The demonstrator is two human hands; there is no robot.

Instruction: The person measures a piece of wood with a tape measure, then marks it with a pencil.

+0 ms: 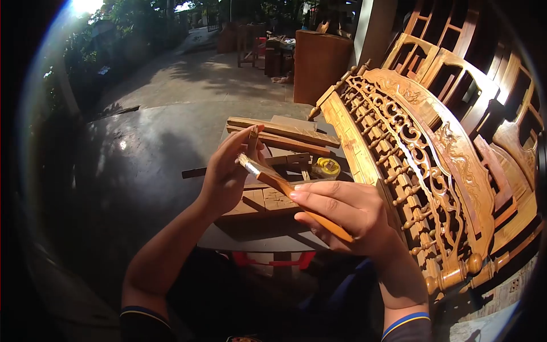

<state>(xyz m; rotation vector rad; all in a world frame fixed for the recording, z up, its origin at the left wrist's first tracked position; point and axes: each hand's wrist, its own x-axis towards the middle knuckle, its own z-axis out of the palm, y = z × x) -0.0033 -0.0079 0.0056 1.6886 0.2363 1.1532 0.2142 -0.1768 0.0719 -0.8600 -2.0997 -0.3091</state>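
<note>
My right hand [350,208] grips a paintbrush [277,181] by its wooden handle, bristles pointing up and left. Those pale bristles sit close beside the fingers of my left hand [221,178], which is raised and pinches a small wooden piece [253,141] upright between thumb and fingers. Below both hands, a wooden block [263,200] with cut marks lies on the small table [228,240]. Farther back on it are long wooden strips [290,132] and a yellow tape measure [326,166].
To the right leans a large carved wooden panel [450,154] with turned spindles, close to my right arm. Chair-like wooden frames [450,68] stand behind it. A brown wooden cabinet [322,67] is farther back on the concrete floor [148,148]. Something red [273,262] shows under the table's near edge.
</note>
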